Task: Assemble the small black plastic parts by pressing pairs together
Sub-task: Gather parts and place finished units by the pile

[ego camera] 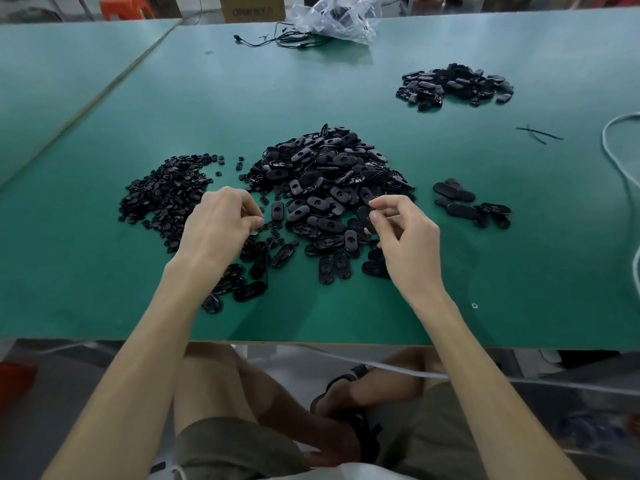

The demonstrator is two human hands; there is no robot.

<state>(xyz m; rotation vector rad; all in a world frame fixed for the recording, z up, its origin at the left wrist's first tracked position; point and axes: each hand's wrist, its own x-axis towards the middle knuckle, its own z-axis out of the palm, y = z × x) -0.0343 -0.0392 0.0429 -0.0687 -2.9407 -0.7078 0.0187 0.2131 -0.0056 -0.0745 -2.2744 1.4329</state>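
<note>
A big heap of black oval plastic parts (325, 174) lies mid-table on the green mat. To its left spreads a pile of small round black parts (166, 188). My right hand (401, 233) pinches one black oval part (365, 216) between thumb and fingertips, just above the heap's near edge. My left hand (221, 226) hovers over scattered small pieces with its fingers curled inward; whether it pinches a small piece is hidden by the fingers. More oval parts (242, 278) lie under my left wrist.
A separate pile of black parts (453, 86) sits at the far right, and a small group (471, 206) lies right of the heap. A plastic bag (336, 19) and black cables are at the far edge. A white cord (620, 161) runs along the right side.
</note>
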